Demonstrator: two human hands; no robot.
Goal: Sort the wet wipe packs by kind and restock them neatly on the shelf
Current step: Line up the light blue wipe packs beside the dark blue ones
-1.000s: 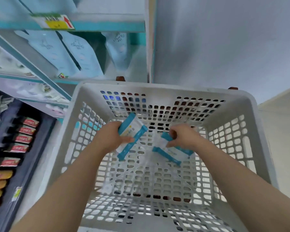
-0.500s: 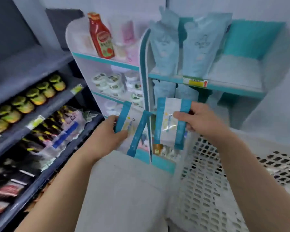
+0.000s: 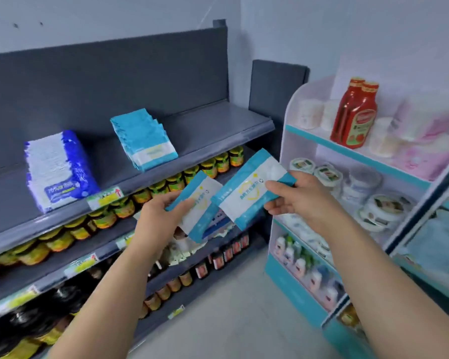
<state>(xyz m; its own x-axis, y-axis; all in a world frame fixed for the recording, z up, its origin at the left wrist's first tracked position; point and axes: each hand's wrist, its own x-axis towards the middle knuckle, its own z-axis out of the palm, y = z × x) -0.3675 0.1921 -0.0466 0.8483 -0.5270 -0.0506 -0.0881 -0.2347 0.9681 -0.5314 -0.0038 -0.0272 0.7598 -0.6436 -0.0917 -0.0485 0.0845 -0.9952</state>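
Wet wipe packs [image 3: 252, 193]: two flat, glossy soft-film pouches, white middle with teal end bands, both held up in front of the grey shelf [image 3: 205, 130]. Left hand [image 3: 163, 211] grips the left pack [image 3: 200, 203], thumb on its face, fingers curled under. Right hand [image 3: 301, 200] pinches the right pack [image 3: 246, 200] at its teal end. Can't tell if the two packs touch.

Top tier: a row of matching teal packs [image 3: 145, 141] leaning back; well to its left, a row of blue-and-white packs [image 3: 60, 167]. Yellow-lidded jars [image 3: 166, 185] on the tier below. Right: white rack [image 3: 347, 156] with teal edging, two red ketchup bottles [image 3: 355, 117] on top.
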